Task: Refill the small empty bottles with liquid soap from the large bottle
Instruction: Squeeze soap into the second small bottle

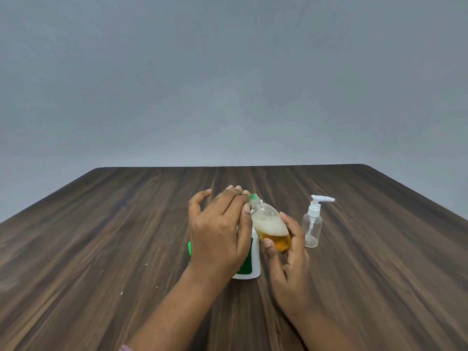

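Amber soap (277, 240) half fills the small bottle (266, 216) gripped by the right hand (288, 264); the left hand (217, 234) pinches its green cap (254, 198). The pump bottle (313, 224) nearby looks empty, not yet filled.

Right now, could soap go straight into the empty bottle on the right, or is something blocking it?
A white pump head closes the neck of the empty pump bottle. The small bottle in the right hand has a green cap, pinched by the left hand.
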`<state>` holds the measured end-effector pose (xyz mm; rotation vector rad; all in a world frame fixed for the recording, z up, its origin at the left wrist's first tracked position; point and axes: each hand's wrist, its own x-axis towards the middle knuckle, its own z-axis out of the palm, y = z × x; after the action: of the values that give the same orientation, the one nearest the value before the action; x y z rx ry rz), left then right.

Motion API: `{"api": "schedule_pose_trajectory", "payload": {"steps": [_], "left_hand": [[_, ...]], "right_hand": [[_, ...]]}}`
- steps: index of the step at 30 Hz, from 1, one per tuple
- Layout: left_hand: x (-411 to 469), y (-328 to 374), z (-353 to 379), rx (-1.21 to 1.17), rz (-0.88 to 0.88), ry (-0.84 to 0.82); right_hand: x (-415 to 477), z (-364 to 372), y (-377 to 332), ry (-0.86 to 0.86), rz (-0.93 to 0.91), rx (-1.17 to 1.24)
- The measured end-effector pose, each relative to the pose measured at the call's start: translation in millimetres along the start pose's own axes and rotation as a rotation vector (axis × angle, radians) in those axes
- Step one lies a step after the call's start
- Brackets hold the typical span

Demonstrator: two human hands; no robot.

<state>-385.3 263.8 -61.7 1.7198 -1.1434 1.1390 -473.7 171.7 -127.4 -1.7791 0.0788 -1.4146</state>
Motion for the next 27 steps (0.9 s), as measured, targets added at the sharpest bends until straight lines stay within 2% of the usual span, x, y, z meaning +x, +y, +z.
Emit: {"api": "schedule_pose_trajectory", "payload": {"steps": [27], "left_hand": [[-10,1,1,-0.145,-0.057,0.022]], "right_hand": [[-2,-1,1,-0.022,0.008,0.022]]}}
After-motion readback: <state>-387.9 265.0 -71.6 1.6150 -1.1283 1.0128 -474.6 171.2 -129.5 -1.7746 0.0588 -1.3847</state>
